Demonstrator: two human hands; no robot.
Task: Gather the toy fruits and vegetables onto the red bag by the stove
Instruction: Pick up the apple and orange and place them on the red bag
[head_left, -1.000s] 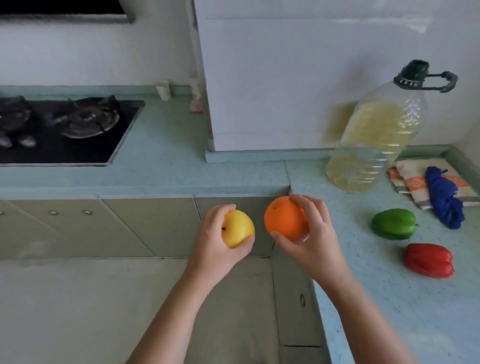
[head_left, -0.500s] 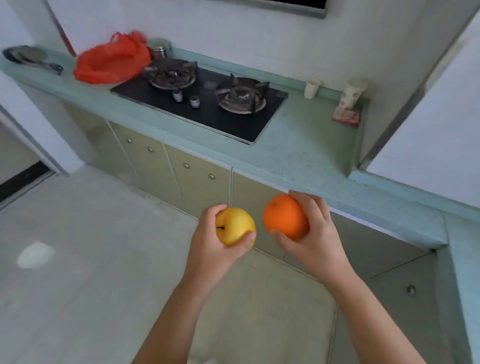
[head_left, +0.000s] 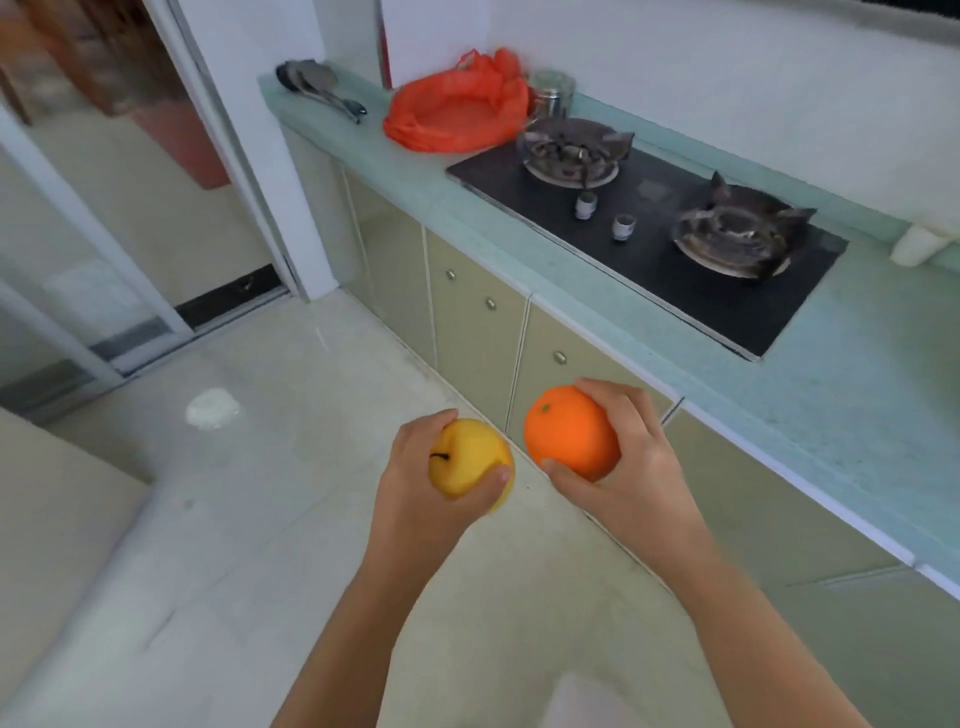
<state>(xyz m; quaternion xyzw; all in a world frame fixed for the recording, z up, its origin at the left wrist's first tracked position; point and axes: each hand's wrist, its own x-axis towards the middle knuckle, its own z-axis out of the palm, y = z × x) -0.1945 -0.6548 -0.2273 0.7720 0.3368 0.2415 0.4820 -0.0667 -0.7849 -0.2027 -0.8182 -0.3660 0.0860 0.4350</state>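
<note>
Hands out over the floor, just short of the counter (head_left: 779, 415) — my left hand (head_left: 421, 488) curls round the yellow apple (head_left: 465, 457), right hand (head_left: 628, 462) cups the orange (head_left: 569, 439). Red bag (head_left: 457, 111) lies well apart, beside the stove (head_left: 649, 234).

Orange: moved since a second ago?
Yes. The orange, held in the right hand, was right of the stove; now it is level with the burner nearest the red bag.

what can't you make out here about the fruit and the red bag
Head view only:
yellow apple: underside covered by the left hand
orange: right side covered by the right hand
metal tin: lower part behind the red bag
pale object past the stove: too blurred to identify
</note>
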